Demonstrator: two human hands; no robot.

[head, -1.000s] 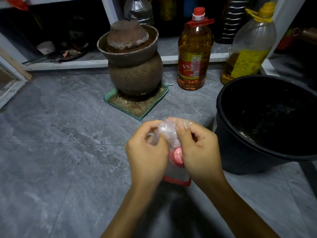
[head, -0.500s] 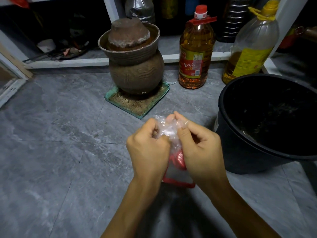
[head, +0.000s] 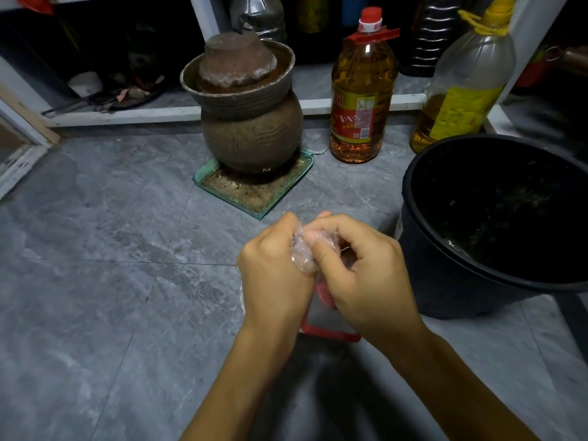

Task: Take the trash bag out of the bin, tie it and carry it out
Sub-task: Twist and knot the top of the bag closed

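Note:
A small clear plastic trash bag with red pieces inside hangs between my hands above the grey tile floor. My left hand grips the bunched top of the bag from the left. My right hand pinches the same bunched plastic from the right, fingers curled over it. Most of the bag is hidden behind my hands; a red strip shows below them. The black bin stands on the floor just right of my right hand, with no bag in it.
A brown clay pot on a green tray stands beyond my hands. Two oil bottles, one with a red cap and one with a yellow cap, stand by a white shelf edge. A door frame is at left.
My hands have closed tighter together around the bag's top. My right fingers now wrap over the bunched plastic, and less of the red content shows.

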